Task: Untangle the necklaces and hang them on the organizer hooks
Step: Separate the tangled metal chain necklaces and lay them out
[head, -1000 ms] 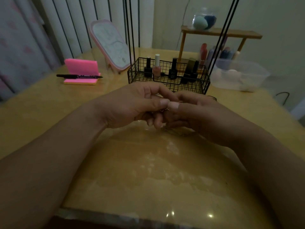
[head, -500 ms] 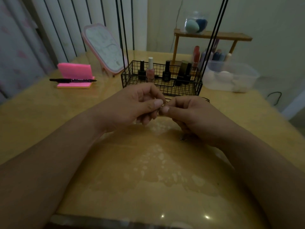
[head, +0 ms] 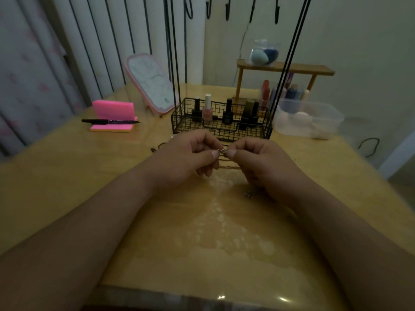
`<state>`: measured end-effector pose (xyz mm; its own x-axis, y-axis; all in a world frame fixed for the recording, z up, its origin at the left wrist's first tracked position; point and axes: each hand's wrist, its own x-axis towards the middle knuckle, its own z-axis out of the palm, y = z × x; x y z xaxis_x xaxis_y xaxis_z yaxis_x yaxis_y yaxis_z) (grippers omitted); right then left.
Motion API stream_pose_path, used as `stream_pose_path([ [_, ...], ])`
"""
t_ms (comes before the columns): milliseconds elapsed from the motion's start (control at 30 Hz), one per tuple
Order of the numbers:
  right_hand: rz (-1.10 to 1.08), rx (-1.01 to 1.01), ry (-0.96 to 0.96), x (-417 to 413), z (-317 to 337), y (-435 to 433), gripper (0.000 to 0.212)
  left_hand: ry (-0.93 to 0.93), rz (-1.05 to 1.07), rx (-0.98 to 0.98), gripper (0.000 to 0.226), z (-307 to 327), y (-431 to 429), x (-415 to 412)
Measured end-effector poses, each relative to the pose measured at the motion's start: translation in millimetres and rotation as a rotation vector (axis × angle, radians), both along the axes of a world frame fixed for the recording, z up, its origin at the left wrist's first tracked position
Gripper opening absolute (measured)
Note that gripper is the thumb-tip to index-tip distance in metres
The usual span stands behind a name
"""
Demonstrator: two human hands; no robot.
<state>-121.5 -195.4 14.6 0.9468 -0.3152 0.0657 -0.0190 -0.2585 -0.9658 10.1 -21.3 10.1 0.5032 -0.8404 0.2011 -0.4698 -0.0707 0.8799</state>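
Two hands are held close together above the surface [head: 202, 243], just in front of the wire organizer [head: 221, 131]. A small bright part of the necklace [head: 223, 151], perhaps the clasp or a knot, is pinched between thumb and forefinger of the left hand [head: 186, 158] and of the right hand [head: 265, 164]. Both grips are narrow and closed on this part, and the other fingers are curled under. More of the thin chain [head: 249, 194] is seen lying on the surface under the right hand. A dark cord [head: 158, 146] lies just beside the left hand; whether it is another necklace cannot be told. Nothing is seen hanging from the hooks [head: 228, 12] at the top of the organizer. The chain is judged to be very light, limp and slippery, and its fine links can probably be bent or broken if it is pulled hard. It should be taken by the fingertips close to the knot and loosened with small movements, not stretched. For hanging, it is better held near the clasp, so that the loose length can fall freely below the hook.
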Motion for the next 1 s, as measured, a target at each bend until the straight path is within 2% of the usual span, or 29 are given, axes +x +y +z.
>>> stream_pose_path([
  [100, 0.011, 0.029, 0.003, -2.5, 1.2, 0.9, 0.011, -0.006, 0.021, 0.001, 0.011, -0.1, 0.2, -2.2],
  [267, -0.003, 0.025, -0.005, -1.7, 2.3, 0.9, 0.012, -0.178, 0.059, -0.017, 0.01, 1.1, -0.1, -2.8],
  [600, -0.047, -0.095, -0.026, 2.8, 1.0, 0.3, 0.012, -0.196, 0.021, -0.015, 0.016, -3.4, -6.1, 2.5],
  [833, -0.015, -0.186, -0.029, 2.3, -1.4, 2.0, 0.012, -0.162, 0.024, -0.029, 0.006, 0.4, -4.9, 1.6],
  [933, 0.006, -0.172, -0.013, 2.6, -0.6, 1.3, 0.004, -0.1, 0.014, -0.046, 0.007, 1.9, -4.0, -0.5],
  [1000, 0.012, -0.147, 0.002, 2.2, 0.0, 1.6, 0.007, -0.099, 0.016, -0.061, 0.01, 2.6, -3.5, -0.8],
])
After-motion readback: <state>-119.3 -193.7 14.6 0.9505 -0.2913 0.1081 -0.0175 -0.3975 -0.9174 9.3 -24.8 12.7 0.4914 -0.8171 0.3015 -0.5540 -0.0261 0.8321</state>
